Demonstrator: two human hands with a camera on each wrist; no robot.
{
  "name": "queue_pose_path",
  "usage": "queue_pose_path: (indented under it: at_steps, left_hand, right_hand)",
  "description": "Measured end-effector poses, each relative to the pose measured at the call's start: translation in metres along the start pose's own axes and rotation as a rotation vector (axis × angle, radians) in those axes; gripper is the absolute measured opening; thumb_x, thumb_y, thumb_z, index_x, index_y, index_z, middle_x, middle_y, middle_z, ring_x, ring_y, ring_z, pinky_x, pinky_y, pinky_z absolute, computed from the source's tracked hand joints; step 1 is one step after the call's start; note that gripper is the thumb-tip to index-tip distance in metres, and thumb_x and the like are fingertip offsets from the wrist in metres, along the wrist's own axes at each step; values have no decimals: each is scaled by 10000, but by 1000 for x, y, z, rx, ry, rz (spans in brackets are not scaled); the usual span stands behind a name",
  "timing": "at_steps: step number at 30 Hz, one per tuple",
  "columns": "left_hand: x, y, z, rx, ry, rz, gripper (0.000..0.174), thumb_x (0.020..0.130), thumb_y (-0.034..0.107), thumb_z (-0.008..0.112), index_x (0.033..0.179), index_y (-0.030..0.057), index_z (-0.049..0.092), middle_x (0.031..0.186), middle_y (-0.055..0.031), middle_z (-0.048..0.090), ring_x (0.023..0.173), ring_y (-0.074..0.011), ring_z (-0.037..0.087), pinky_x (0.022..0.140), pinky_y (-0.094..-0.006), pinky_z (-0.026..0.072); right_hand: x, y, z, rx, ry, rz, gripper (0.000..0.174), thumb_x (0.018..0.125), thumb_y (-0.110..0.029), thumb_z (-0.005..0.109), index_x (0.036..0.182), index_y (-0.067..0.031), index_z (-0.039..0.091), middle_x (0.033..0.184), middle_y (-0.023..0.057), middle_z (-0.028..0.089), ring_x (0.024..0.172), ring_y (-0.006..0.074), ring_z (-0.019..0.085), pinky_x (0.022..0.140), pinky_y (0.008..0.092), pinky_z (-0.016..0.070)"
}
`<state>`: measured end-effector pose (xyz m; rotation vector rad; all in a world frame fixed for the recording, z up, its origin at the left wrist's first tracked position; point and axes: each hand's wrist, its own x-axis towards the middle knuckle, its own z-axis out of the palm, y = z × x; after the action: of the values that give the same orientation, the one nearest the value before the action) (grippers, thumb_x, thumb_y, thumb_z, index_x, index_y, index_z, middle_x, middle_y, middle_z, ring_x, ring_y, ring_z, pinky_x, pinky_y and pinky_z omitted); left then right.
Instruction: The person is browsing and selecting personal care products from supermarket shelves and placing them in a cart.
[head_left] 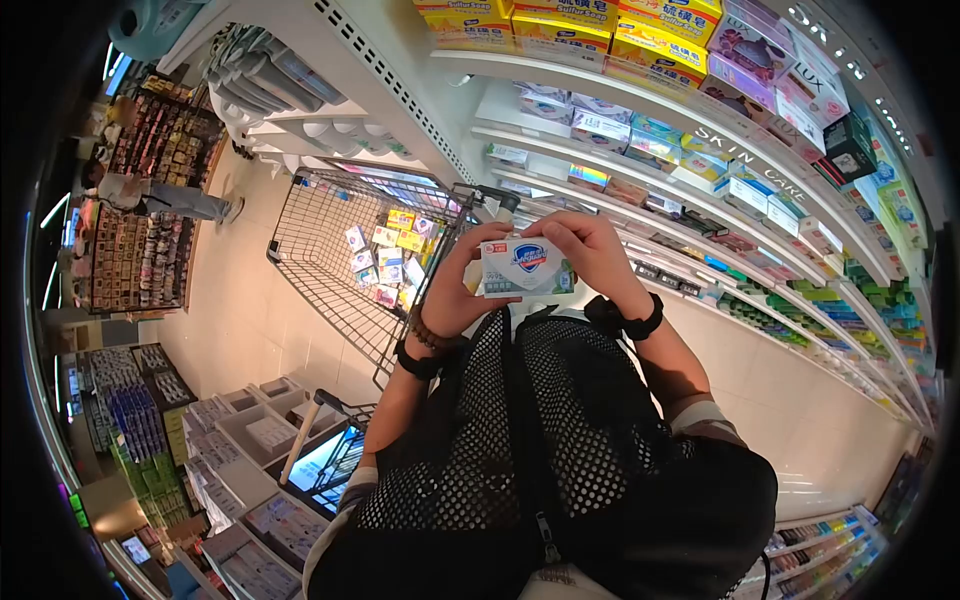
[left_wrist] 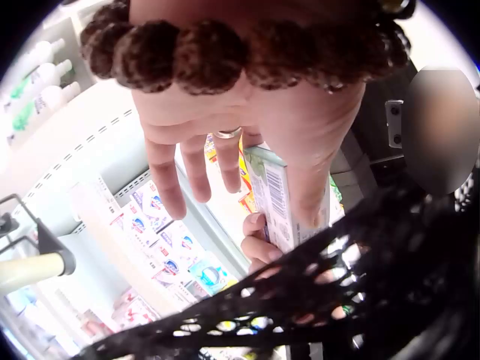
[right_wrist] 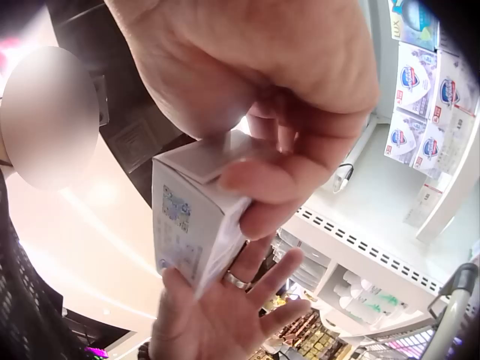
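A white and pale green Safeguard soap box is held up in front of the chest, its logo face toward the head camera. My left hand grips its left end, thumb along the lower edge. From the other end my right hand pinches it, fingers over the upper right corner. In the right wrist view the end flap of the soap box stands slightly raised beside the right fingers. The left wrist view shows the other left fingers extended away from the box.
A wire shopping cart with several soap packs stands ahead on the left. Shelves of boxed soap run along the right. Stacked display boxes are at the lower left, and a person stands in the far aisle.
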<state>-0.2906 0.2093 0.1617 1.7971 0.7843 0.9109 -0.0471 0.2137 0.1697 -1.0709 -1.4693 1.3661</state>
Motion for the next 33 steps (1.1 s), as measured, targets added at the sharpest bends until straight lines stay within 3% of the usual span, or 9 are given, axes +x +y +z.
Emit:
queue_pose_path:
  at_steps: [3,7,10,19,21,24,26,31,33]
  left_hand:
    - [-8,6,3,-146,73,34,805,660,10,888,1329,71,446,1421,-137,525,1326,-271,521,1100,-409,435]
    - [-16,20,-6,-194,200,116,763,627,15,848,1291,61,475,1304,-144,552,1245,-291,541,1074,-434,437]
    - [-27,47,-19,517,95,48,823,599,64,875,1352,55,542,1276,-164,534,1138,-348,583,961,-421,514]
    - [-77,56,-40,473,362,37,881,621,186,953,1367,10,519,1224,-145,580,1145,-282,590,947,-380,513]
    - [-90,46,-46,402,383,47,748,670,168,923,1309,19,564,1232,-169,591,1082,-308,635,911,-395,532]
    - [-123,17,-51,-244,404,-297,329,974,279,635,1147,0,609,958,-59,651,913,-157,656,790,-314,517]
    - [-150,-6,-61,-508,339,-473,460,1088,421,398,1099,32,643,903,-34,677,747,-126,659,637,-290,522]
    - [-190,-16,-80,-910,491,-772,587,1063,544,371,1182,26,619,897,-92,708,625,-183,674,477,-306,543]
    - [-202,-29,-91,-1041,646,-768,630,1050,579,374,1199,12,604,904,-102,707,630,-205,677,514,-314,561]
  right_hand:
    - [-4,-6,14,-74,130,-24,252,1010,-204,623,1172,-25,695,929,62,700,788,94,618,615,253,519]
    - [-7,5,23,-150,126,-99,311,1005,-171,625,1288,-43,631,1004,58,692,840,100,621,664,268,539]
    - [-10,-5,41,231,-69,-58,369,1016,-154,600,1376,-76,571,993,63,675,859,115,626,695,288,546]
    - [-2,-25,77,392,-345,116,354,1068,-131,463,1411,-68,521,1026,68,638,757,109,651,647,262,558]
    - [0,-18,85,387,-392,131,359,1049,-139,516,1399,-60,527,998,58,649,764,104,644,652,252,544]
    - [10,-3,101,190,-493,103,436,976,-99,625,1394,-36,519,993,56,663,793,96,635,682,253,536]
    - [21,-22,119,-84,-558,137,510,869,-18,753,1329,-6,532,991,47,671,814,66,616,702,230,505]
    - [64,9,180,-96,-818,208,301,921,-117,734,1153,-18,571,855,29,682,755,59,632,629,208,485]
    - [98,13,208,-172,-864,482,229,938,-170,708,1075,-21,599,760,41,686,650,94,656,544,223,492]
